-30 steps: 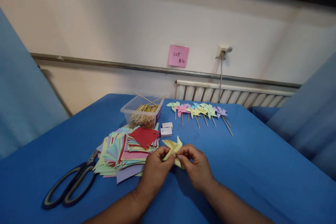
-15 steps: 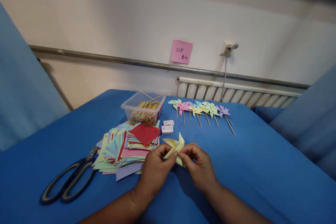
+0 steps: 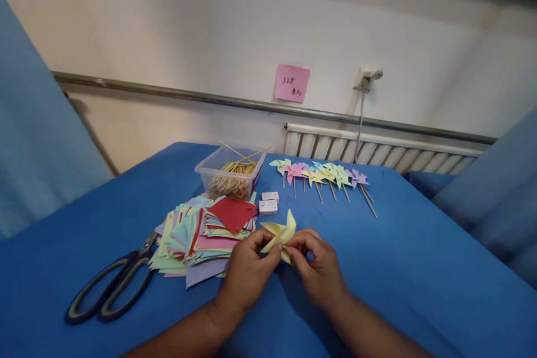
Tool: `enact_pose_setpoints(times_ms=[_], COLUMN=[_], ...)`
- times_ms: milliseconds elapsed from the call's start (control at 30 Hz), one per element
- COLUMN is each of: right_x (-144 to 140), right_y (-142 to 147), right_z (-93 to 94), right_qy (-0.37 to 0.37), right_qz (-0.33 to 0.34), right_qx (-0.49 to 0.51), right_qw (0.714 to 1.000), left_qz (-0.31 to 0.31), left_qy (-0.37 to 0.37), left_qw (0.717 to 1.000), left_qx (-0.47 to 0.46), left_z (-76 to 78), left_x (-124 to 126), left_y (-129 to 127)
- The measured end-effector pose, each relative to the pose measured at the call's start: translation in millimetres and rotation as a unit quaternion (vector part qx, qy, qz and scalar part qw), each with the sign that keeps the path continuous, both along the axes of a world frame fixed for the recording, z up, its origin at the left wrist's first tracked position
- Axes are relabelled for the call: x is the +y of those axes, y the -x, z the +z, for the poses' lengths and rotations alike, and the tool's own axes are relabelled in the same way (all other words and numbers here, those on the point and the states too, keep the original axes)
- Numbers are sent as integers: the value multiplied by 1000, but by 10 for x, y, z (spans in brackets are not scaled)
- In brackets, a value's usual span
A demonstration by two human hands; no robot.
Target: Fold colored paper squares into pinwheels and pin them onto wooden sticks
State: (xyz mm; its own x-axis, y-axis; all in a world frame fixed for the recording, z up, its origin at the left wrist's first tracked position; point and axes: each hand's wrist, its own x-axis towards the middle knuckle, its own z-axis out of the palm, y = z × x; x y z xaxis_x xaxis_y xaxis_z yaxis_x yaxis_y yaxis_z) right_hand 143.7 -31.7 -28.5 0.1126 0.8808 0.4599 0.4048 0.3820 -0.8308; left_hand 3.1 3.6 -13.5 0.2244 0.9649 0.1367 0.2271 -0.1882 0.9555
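Both hands meet over the blue table (image 3: 398,268): left hand (image 3: 247,274) and right hand (image 3: 319,271) each pinch the yellow paper pinwheel (image 3: 280,234), held just above the cloth beside the stack of colored paper (image 3: 197,238). I'd say keep the folded tips pinned at the center (they spring back easily) and squeeze gently so the blades don't crease. Scissors (image 3: 113,288) lie off to the left.

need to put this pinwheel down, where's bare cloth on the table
Bare blue tablecloth lies right of the right hand, below the finished pinwheels. Crowded on the left: paper pile, scissors, stick tub.
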Motion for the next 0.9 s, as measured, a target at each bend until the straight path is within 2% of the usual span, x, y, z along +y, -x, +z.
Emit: enact_pose_setpoints(times_ms=[233,500,900], right_x=[-27,-20,-26], right_y=[6,30,-3], right_z=[7,-26,-20], right_qy=[-31,0,10], right_qz=[-1,-24,-13], right_qx=[-82,-56,-61], right_qw=[996,998,998], left_qz=[1,3,-27], left_qy=[22,41,54], left_qw=[1000,999,998], left_qx=[-11,-18,-17], left_z=[-6,-16,-16], left_x=[11,23,31], left_y=[-7,-15,6])
